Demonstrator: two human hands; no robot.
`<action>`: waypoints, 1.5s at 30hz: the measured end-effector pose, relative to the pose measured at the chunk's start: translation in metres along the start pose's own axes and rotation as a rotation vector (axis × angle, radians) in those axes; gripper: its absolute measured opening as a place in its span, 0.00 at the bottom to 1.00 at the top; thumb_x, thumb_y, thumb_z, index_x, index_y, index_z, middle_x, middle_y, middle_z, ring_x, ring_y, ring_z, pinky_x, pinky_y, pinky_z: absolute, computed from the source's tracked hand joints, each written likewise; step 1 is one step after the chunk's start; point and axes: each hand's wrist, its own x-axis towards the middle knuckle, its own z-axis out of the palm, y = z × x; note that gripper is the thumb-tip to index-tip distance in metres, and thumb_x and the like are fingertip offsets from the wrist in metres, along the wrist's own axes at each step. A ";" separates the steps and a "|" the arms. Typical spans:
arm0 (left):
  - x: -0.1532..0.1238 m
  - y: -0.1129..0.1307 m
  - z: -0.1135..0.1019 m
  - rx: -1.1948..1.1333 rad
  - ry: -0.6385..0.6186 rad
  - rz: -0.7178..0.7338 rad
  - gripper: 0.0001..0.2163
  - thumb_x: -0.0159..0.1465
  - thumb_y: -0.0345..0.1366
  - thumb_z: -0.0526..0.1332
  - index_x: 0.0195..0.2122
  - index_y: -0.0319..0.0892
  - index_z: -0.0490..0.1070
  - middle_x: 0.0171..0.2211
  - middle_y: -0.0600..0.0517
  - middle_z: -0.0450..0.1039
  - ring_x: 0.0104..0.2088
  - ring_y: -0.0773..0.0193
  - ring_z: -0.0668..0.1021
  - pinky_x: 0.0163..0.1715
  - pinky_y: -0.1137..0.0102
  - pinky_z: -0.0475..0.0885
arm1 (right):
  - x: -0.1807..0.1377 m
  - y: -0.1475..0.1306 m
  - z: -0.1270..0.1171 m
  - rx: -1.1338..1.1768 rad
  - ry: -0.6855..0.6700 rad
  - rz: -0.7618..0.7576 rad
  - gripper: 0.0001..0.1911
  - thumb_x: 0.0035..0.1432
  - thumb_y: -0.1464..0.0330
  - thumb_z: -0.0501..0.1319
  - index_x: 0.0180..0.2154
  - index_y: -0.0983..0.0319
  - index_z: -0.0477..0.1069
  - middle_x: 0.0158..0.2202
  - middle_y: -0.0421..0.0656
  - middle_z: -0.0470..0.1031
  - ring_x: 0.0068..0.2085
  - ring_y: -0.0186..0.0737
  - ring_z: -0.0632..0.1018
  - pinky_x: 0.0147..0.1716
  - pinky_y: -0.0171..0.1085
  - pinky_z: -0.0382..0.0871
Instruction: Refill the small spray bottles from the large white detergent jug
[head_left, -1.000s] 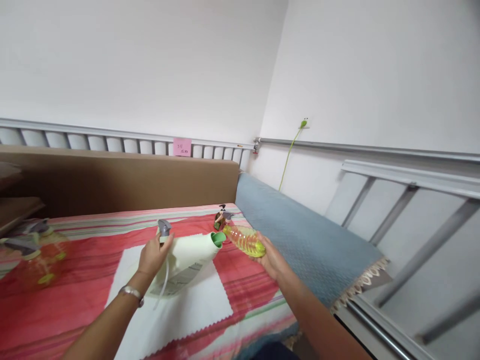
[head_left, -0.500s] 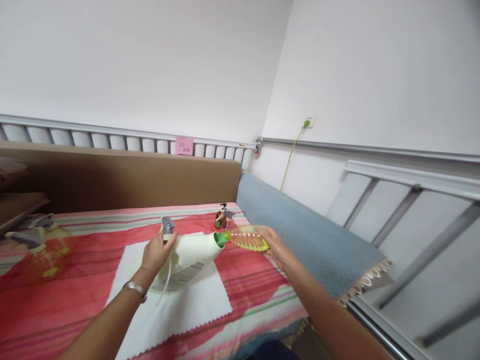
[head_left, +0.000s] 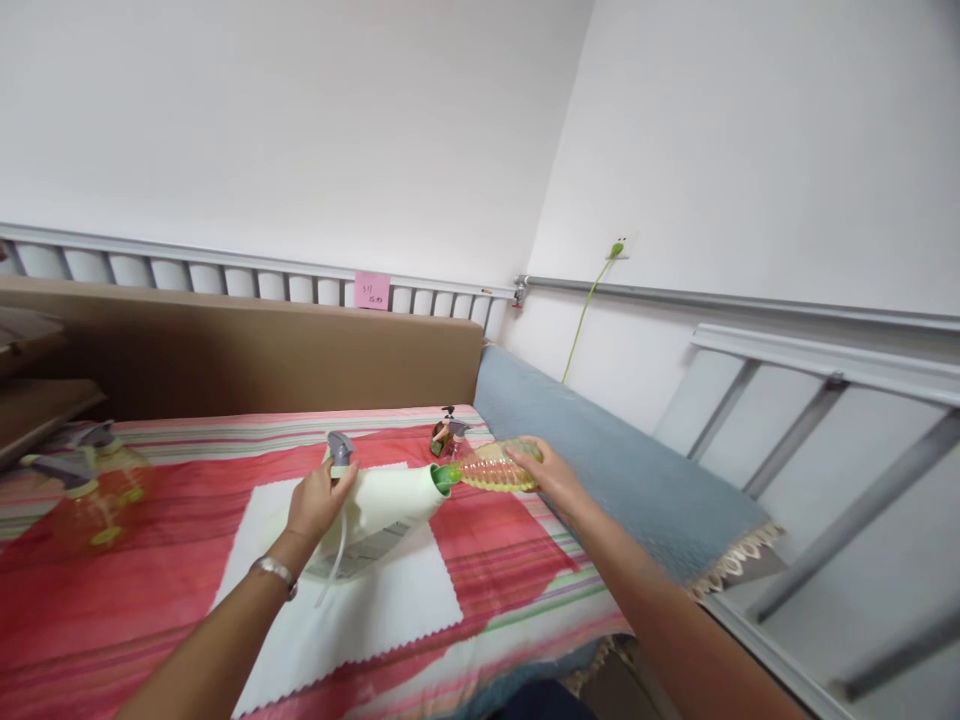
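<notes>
My left hand [head_left: 315, 505] is closed on a grey trigger spray head [head_left: 340, 452], and its thin pale tube [head_left: 336, 570] hangs down. Just behind those fingers, a large pale-green jug [head_left: 390, 505] leans with its green mouth [head_left: 444, 479] toward the right; whether the hand also grips the jug is hidden. In my right hand [head_left: 547, 470] is a clear yellow-green ribbed bottle [head_left: 495, 467], held nearly level by its base. Its neck end is at the jug's green mouth. Below the jug lies a white sheet with zigzag edges [head_left: 375, 630].
Spray bottles with orange-tinted bodies [head_left: 94, 510] stand at the left on the red striped cloth [head_left: 180, 560]. Small spray bottles [head_left: 450, 438] are behind the jug's mouth. A brown headboard [head_left: 262, 360] backs the bed, and a blue padded cover [head_left: 600, 450] runs along the right.
The ribbed bottle has risen slightly at its base end, with my right hand shifting a little upward. My left hand keeps its hold on the spray head. The view has shifted slightly.
</notes>
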 end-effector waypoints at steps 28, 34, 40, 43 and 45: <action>-0.006 -0.004 -0.003 -0.084 0.005 -0.032 0.22 0.59 0.54 0.47 0.37 0.41 0.69 0.25 0.46 0.74 0.30 0.53 0.77 0.28 0.70 0.63 | -0.026 -0.108 0.032 -0.717 -0.314 -0.946 0.32 0.42 0.65 0.67 0.50 0.59 0.61 0.48 0.47 0.67 0.48 0.46 0.68 0.49 0.44 0.60; -0.010 -0.016 -0.006 -0.161 0.049 -0.058 0.21 0.59 0.52 0.48 0.36 0.40 0.70 0.24 0.47 0.73 0.28 0.56 0.76 0.26 0.70 0.62 | -0.030 -0.128 0.046 -0.750 -0.372 -1.029 0.34 0.42 0.65 0.68 0.52 0.58 0.60 0.53 0.48 0.63 0.51 0.48 0.66 0.51 0.45 0.58; -0.016 -0.023 -0.008 -0.279 0.086 -0.055 0.19 0.58 0.51 0.51 0.34 0.41 0.70 0.23 0.50 0.71 0.25 0.60 0.74 0.26 0.71 0.61 | -0.036 -0.137 0.054 -0.756 -0.350 -0.950 0.31 0.44 0.65 0.66 0.51 0.57 0.62 0.52 0.47 0.64 0.54 0.49 0.64 0.52 0.45 0.57; -0.018 -0.026 -0.007 -0.357 0.115 -0.070 0.17 0.57 0.51 0.53 0.32 0.41 0.70 0.21 0.52 0.70 0.24 0.61 0.72 0.26 0.72 0.61 | -0.036 -0.139 0.056 -0.732 -0.327 -0.925 0.30 0.43 0.66 0.66 0.50 0.58 0.63 0.51 0.46 0.66 0.52 0.48 0.66 0.51 0.43 0.58; -0.019 -0.030 -0.007 -0.425 0.139 -0.088 0.17 0.56 0.51 0.55 0.30 0.42 0.70 0.21 0.53 0.69 0.24 0.62 0.72 0.25 0.72 0.60 | -0.032 -0.138 0.056 -0.686 -0.274 -0.863 0.31 0.42 0.65 0.66 0.50 0.58 0.63 0.50 0.46 0.67 0.51 0.49 0.67 0.51 0.44 0.58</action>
